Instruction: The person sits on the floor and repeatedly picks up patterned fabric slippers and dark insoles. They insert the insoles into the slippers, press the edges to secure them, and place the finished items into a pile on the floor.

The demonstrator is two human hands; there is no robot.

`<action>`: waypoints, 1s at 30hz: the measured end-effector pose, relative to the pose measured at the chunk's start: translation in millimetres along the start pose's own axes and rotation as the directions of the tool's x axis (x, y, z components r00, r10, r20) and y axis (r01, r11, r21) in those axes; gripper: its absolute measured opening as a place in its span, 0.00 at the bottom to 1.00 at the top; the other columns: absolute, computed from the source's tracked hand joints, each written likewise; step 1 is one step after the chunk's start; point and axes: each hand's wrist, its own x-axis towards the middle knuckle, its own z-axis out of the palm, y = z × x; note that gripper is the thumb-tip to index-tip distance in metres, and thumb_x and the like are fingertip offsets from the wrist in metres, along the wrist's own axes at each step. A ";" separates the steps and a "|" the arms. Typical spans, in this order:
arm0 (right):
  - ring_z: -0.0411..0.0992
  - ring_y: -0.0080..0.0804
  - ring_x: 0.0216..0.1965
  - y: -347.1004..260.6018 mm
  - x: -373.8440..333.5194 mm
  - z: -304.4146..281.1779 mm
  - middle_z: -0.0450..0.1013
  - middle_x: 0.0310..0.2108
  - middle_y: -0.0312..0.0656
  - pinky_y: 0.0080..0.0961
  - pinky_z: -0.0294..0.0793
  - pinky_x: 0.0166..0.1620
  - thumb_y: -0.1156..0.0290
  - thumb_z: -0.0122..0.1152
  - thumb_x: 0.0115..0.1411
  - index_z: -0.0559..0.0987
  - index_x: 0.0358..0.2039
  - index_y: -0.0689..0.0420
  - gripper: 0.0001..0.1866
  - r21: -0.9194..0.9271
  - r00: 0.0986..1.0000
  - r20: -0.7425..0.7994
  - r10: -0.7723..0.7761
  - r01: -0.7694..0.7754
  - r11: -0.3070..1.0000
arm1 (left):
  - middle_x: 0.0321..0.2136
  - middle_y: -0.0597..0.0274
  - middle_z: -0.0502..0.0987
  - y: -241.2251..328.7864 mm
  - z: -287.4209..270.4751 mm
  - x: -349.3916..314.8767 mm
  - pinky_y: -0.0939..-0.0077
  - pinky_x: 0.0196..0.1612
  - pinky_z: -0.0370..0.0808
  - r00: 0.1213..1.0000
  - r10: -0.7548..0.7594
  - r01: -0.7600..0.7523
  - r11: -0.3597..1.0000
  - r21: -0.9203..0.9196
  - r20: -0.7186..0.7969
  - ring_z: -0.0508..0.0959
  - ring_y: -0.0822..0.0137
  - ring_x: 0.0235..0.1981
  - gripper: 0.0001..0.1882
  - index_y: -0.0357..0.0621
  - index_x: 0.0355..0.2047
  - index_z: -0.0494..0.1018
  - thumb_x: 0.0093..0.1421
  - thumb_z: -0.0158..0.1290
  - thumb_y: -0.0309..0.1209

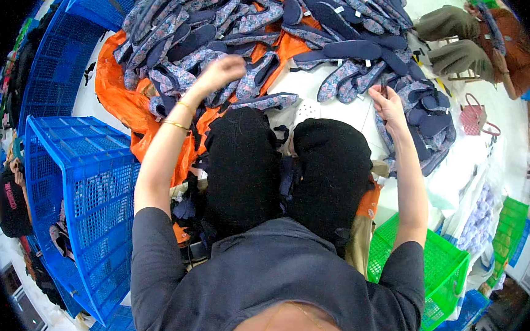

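A broad heap of floral fabric slippers point(256, 20) with navy soles spreads in front of my knees. Over its near left part, my left hand point(221, 75) is raised with its fingers curled closed. Whatever may be between those fingers is too small to make out. My right hand point(389, 108) is closed in a pinch at the near right of the heap. From its fingertips sticks up a thin dark tool point(384, 83), whose kind I cannot tell. Several more slippers point(430, 125) are piled just right of that hand.
An orange sheet point(120, 88) lies under the slippers. Blue mesh crates point(100, 191) stand at my left, a green crate point(420, 268) at my right. Another person point(479, 48) sits at the far right, near a pink and white bag point(472, 118). My knees point(243, 170) are close below the heap.
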 end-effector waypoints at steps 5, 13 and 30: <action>0.64 0.16 0.16 81.7 89.9 -13.6 0.70 0.20 0.32 0.16 0.58 0.18 0.65 0.63 0.55 0.77 0.30 0.60 0.11 -0.425 0.966 0.026 0.258 -0.223 0.877 | 0.41 0.46 0.78 -141.0 98.9 20.0 0.62 0.48 0.73 0.934 -0.148 -0.032 0.872 0.488 0.326 0.77 0.48 0.43 0.30 0.35 0.45 0.72 0.47 0.62 0.45; 0.77 0.34 0.17 193.6 197.0 28.9 0.78 0.23 0.48 0.32 0.75 0.25 0.61 0.61 0.50 0.78 0.29 0.69 0.19 -0.607 0.979 -0.034 0.199 -0.179 0.775 | 0.36 0.52 0.78 -171.5 135.8 21.3 0.58 0.44 0.71 0.981 -0.132 -0.043 0.569 0.821 0.143 0.77 0.54 0.41 0.16 0.45 0.41 0.75 0.52 0.53 0.36; 0.69 0.24 0.16 257.5 241.5 69.4 0.72 0.19 0.37 0.23 0.64 0.18 0.70 0.61 0.49 0.79 0.29 0.59 0.08 -0.344 0.956 -0.198 0.218 -0.276 0.898 | 0.47 0.48 0.74 -56.7 -86.9 75.9 0.58 0.54 0.65 0.806 0.364 0.013 0.777 0.629 -0.466 0.71 0.50 0.51 0.20 0.39 0.46 0.72 0.53 0.58 0.33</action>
